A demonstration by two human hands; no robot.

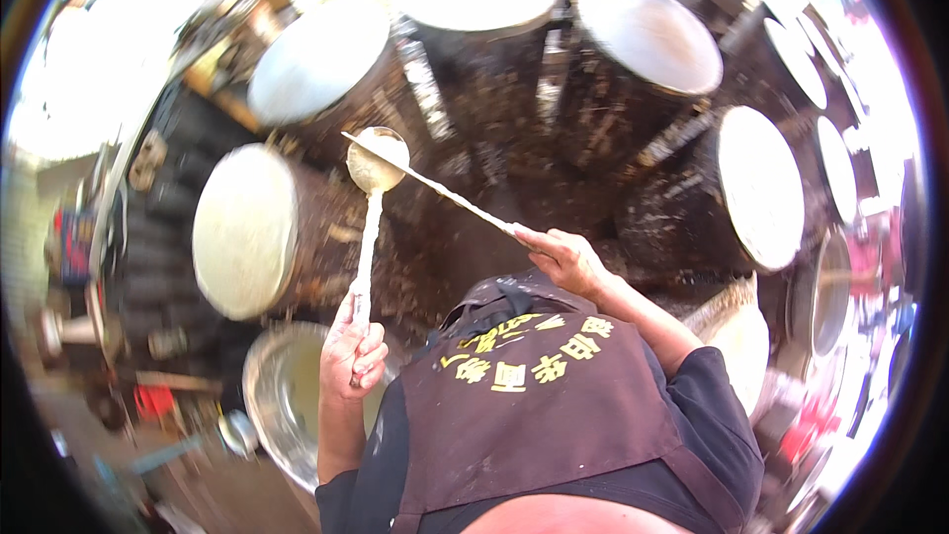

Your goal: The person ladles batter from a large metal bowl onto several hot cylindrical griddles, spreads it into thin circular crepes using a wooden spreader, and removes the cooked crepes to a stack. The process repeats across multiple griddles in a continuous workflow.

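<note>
My left hand [354,351] grips the pale, batter-coated handle of a ladle [376,163], whose round bowl is raised in front of me and holds a cream-coloured substance. In my right hand [559,257] is a long, thin, whitened stick [455,200], its far end crossing the top of the ladle's bowl; whether the two touch is hard to tell. Below and left, a metal basin [265,391] with pale yellowish liquid sits partly behind my left arm. Left of the ladle is a dark drum with a creamy round top [244,227]. My dark apron fills the lower middle.
Dark drums with white round tops [316,59] ring me at front and right, the nearest right one [759,188] beside my right arm. A pale sack-like bundle [732,331] lies lower right. Cluttered tools and a red object [153,400] are at left.
</note>
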